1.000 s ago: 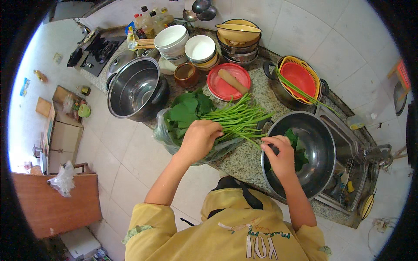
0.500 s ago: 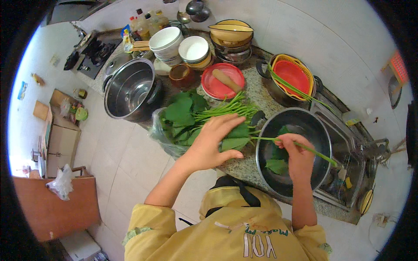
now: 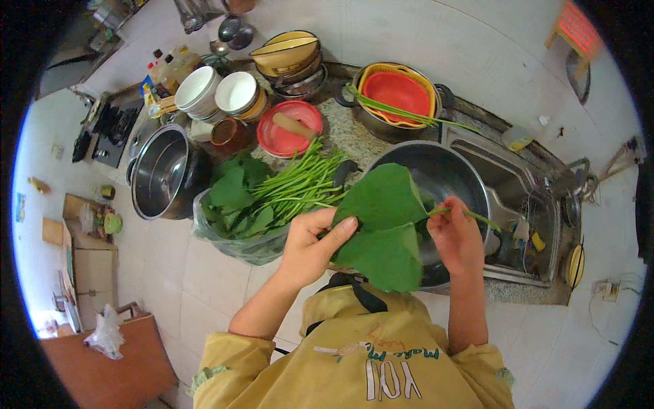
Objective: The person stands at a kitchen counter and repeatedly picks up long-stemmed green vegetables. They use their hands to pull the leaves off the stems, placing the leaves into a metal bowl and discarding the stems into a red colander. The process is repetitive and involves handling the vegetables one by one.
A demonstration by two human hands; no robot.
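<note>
A broad green leaf (image 3: 380,228) on a long stem is spread in front of me, over the near left part of a large dark pot (image 3: 446,160). My left hand (image 3: 308,247) grips the leaf's left edge, thumb on top. My right hand (image 3: 456,238) pinches the stem (image 3: 482,219) close to the leaf's base, and the stem's end points right. Left of the pot, a bunch of leafy stems (image 3: 294,184) lies in a clear plastic bag (image 3: 248,251). The leaf hides much of the pot's inside.
Behind stand a red plate (image 3: 281,144) with a wooden pestle-like stick, white bowls (image 3: 197,88), yellow bowls (image 3: 286,53) and a steel pot (image 3: 161,174). Long stems lie across a red basket (image 3: 398,95). A sink (image 3: 507,153) is at the right.
The view has shifted. A leaf on its stem has been drawn rightward from the bunch; my left hand, earlier spread over the bunch, now grips it. My right hand still pinches the stem.
</note>
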